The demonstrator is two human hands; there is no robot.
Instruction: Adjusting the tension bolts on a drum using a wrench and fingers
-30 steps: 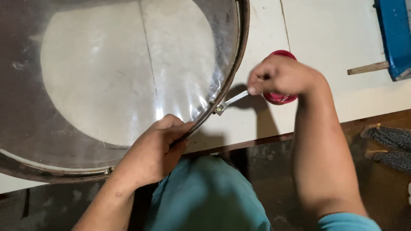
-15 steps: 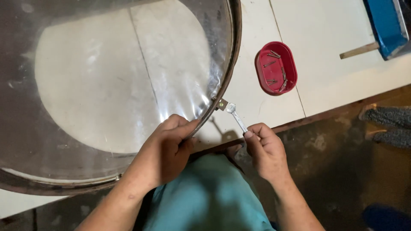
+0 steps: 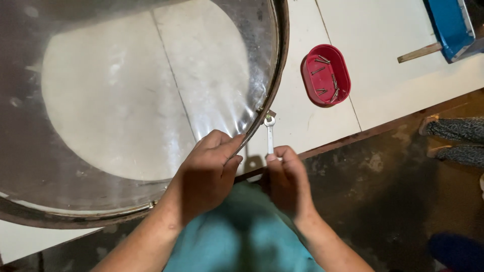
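Left to right: large drum hoop [image 3: 280, 75] with thin, flexible clear skin, on white table [image 3: 403, 90]; left hand [image 3: 206, 176] clenched on its stiff rim, the safest hold. Right hand [image 3: 287, 184] pinches small rigid wrench [image 3: 269, 133] at rim lug. Red tray [image 3: 326, 75] of bolts beyond.

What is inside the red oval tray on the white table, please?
The red oval tray holds several small metal screws, lying loose and scattered. The exact count is unclear, and any lying against the shadowed left wall would be hidden.
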